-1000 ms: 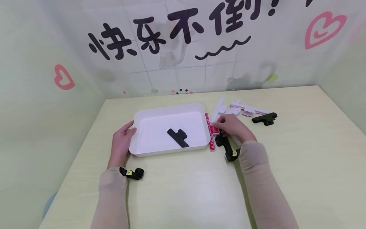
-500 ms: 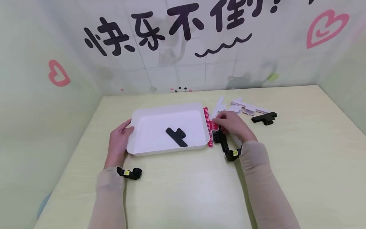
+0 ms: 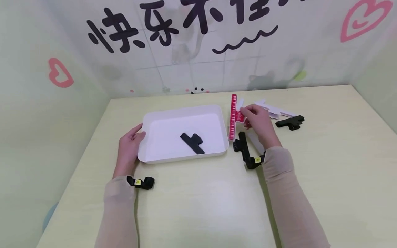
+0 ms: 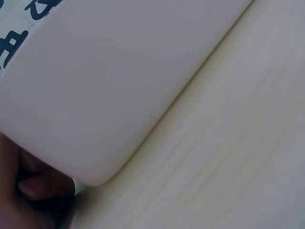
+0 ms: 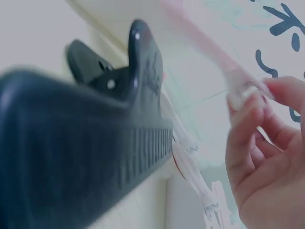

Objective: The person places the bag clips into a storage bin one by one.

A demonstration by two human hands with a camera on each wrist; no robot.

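My right hand pinches a red long-jawed clip by its handle, just right of the white tray. White tick marks run along the clip's bar. In the right wrist view the clip is a pale, blurred strip above the fingertips. My left hand grips the tray's left end, thumb at the rim and fingers outside it. A black clip lies in the tray. Another black clip lies below my right hand and looms large in the right wrist view.
Several white clips lie in a pile at the back right. A third black clip lies beside them. A white piece shows partly under my right wrist. A printed curtain stands behind the table.
My right hand has moved away from me with the red clip, which was lying along the tray's right side and now stands farther back. The left hand keeps its hold on the tray.
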